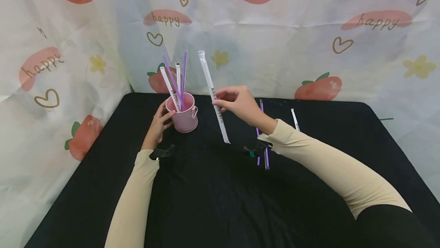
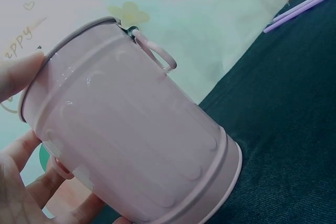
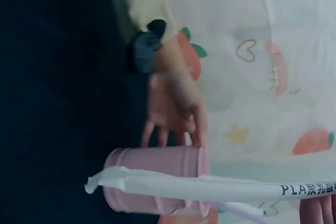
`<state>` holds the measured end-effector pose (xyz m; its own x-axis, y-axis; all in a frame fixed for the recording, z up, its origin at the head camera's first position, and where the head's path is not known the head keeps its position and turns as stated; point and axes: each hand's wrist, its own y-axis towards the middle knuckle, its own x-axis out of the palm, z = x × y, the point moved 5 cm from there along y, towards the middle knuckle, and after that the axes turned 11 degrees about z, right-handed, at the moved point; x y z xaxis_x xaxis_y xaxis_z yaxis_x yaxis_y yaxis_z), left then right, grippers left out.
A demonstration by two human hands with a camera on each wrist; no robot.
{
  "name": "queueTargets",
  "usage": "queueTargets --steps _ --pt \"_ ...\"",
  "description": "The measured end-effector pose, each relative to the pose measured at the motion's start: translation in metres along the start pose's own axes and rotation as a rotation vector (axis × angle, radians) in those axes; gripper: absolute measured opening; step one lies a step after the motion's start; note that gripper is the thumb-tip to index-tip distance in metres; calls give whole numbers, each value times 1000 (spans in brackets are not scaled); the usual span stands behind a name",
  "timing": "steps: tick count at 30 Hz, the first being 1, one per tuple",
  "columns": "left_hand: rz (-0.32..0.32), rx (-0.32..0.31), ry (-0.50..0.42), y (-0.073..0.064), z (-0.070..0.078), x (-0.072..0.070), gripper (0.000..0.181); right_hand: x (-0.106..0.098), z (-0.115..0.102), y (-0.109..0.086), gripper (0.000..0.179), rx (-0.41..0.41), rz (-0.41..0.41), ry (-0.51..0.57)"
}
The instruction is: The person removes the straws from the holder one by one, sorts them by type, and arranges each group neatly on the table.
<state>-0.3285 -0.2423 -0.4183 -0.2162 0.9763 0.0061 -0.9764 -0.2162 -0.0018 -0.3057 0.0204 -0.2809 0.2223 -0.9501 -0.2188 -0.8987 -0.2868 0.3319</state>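
Note:
My left hand (image 1: 157,125) holds the side of a small pink bucket (image 1: 186,123), with the thumb up at the rim and the other fingers along the wall. The bucket stands upright on the black cloth. Several straws lean in it, some purple (image 1: 185,66) and some in white paper wrappers (image 1: 166,81). To the right of the bucket, my right hand (image 1: 242,103) pinches a white paper-wrapped straw (image 1: 207,75) near its middle. This straw is held nearly upright, tilted a little, and in the right wrist view it passes across the front of the bucket (image 3: 157,156).
On the cloth (image 1: 213,190) to the right lie purple straws (image 1: 267,161), partly hidden under my right forearm. Beyond the forearm lies another white-wrapped straw (image 1: 294,117). A printed curtain (image 1: 261,49) hangs behind the table and along its left side.

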Motion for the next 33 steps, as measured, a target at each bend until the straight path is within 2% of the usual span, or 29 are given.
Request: queueTargets --steps 8,19,23,33 --pt "9 7 3 -2 -1 0 59 -50 23 -34 25 60 -1 -118" --pt "14 3 9 -3 -1 0 60 -134 56 -75 31 169 55 -311" --pt "12 -8 0 -6 3 0 60 -163 72 -85 33 215 83 -347" --pt "-19 -17 -1 -19 22 7 61 -225 117 -101 39 377 93 -540"
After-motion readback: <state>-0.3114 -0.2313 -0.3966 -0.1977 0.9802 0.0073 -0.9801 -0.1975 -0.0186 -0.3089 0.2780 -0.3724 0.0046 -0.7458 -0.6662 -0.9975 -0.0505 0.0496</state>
